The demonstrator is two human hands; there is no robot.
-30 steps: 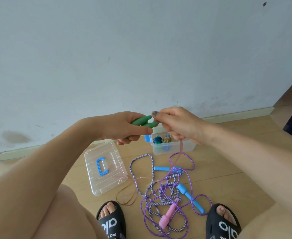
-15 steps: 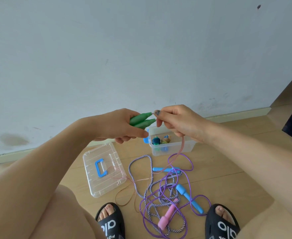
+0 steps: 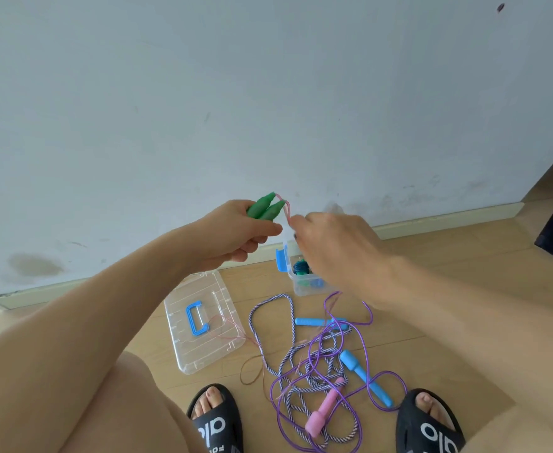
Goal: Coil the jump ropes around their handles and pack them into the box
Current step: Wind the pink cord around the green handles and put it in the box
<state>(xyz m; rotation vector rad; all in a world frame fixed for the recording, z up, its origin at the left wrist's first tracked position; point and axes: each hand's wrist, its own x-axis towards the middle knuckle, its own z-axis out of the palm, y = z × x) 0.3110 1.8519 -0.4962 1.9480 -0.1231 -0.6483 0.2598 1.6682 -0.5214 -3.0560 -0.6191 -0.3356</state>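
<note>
1. Green handles [image 3: 266, 208], two of them side by side, are sitting in the left hand [image 3: 236, 235], whose fingers are curling round them, tips pointing up and to the right in front of the wall [image 3: 268, 93].
2. Thin pink rope [image 3: 284, 207] is looping out of the handle tips, and the right hand [image 3: 334, 253] is pinching it just beside them.
3. Further pink rope is trailing over the clear lid [image 3: 200, 322], which is lying flat on the wooden floor [image 3: 448, 289] on the left with its blue handle up.
4. Far behind the right hand, the clear box [image 3: 301, 284] is standing open near the wall, holding coiled ropes.
5. Nearer, a tangle is lying between two black sandals [image 3: 214, 426]: a purple rope [image 3: 363, 325], a striped rope [image 3: 268, 322], blue handles [image 3: 363, 376] and a pink handle [image 3: 324, 408].
</note>
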